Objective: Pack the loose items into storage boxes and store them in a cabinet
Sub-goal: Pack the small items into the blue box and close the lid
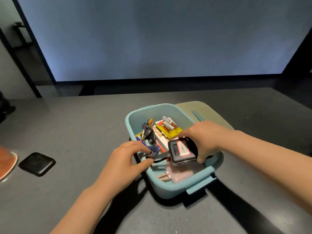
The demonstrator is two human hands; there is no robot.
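Note:
A light blue storage box (170, 190) stands open on the grey table (67, 125). Inside lie a bunch of keys (148, 132), a yellow battery pack (169, 128), a white and orange box (159, 138) and a pink charger (177, 173). My right hand (204, 139) grips a black power bank (181, 152) above the box's near half. My left hand (130, 159) is at the box's left rim, with thumb and fingers pinched on the power bank's black cable (159, 160), next to a small metal key ring.
The box's beige lid (206, 114) lies flat behind the box at the right. A black square pad (37, 163) rests on the table at the left, with an orange round object (6, 161) at the far left edge. A large pale screen fills the wall behind.

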